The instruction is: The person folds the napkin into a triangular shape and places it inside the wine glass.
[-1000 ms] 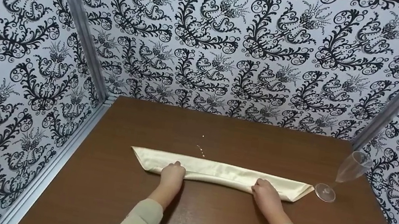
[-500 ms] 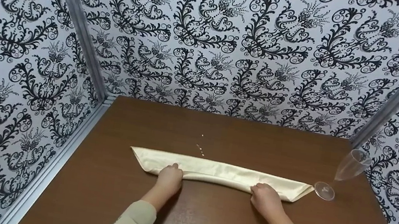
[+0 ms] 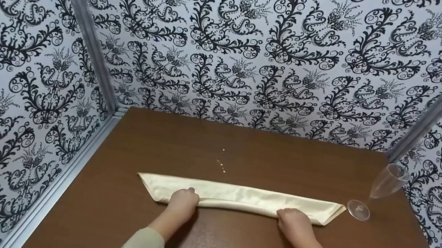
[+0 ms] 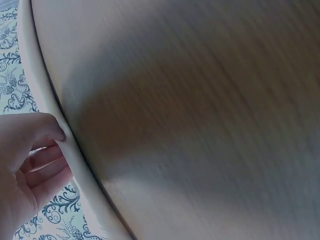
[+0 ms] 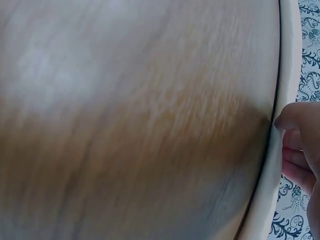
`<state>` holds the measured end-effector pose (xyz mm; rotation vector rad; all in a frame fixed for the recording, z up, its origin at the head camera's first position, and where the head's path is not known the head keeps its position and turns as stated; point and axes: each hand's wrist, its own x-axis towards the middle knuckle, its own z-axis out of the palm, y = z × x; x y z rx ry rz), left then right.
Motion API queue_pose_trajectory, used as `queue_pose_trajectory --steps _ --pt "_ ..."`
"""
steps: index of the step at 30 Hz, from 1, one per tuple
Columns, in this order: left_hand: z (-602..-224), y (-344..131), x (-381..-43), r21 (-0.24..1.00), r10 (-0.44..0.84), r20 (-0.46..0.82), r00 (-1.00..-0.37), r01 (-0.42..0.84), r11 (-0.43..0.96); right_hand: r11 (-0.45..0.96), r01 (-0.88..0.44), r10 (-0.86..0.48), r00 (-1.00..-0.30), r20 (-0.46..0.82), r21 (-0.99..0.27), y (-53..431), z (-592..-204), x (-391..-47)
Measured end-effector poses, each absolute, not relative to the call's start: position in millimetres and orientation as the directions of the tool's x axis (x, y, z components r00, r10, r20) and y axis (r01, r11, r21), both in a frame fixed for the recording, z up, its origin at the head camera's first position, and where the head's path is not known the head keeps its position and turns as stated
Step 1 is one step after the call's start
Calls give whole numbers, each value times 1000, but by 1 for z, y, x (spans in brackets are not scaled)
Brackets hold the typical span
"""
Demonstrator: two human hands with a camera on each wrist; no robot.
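Observation:
A cream satin cloth napkin [image 3: 243, 195], folded into a long narrow band with slanted ends, lies across the brown table [image 3: 229, 246]. My left hand [image 3: 183, 203] pinches its near folded edge left of the middle, and my right hand [image 3: 295, 223] pinches the same edge farther right. Between the two hands that edge forms a soft roll. In the left wrist view the left thumb presses on the rolled edge [image 4: 80, 155], with curled fingers behind it. The right wrist view shows the right thumb on the cloth edge [image 5: 286, 85] in the same way.
A clear stemmed glass [image 3: 388, 182] stands right of the napkin, its foot [image 3: 358, 210] close to the napkin's right tip. Small white specks [image 3: 221, 165] lie behind the cloth. Patterned walls [image 3: 230, 56] enclose the table's back and sides.
The napkin, mainly its left part and far edge, has shifted toward me, and its band looks straighter. Both hands have kept hold of it, the left moving slightly nearer and leftward.

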<state>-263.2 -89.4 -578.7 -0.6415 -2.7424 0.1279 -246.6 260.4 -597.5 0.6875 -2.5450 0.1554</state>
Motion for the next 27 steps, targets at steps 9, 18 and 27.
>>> queue_pose_trajectory --steps 9,18,27 --pt "-584 -92 -264 -105 429 294 -854 417 903 861 -507 -401 -729 554 -44 261 -602 -248" --pt "-587 -98 -267 -87 428 322 -844 424 901 873 -461 -321 -789 524 -157 261 -599 -251" --pt "-588 -106 -276 53 337 316 -887 372 927 883 -414 -273 -836 477 -220 261 -599 -255"
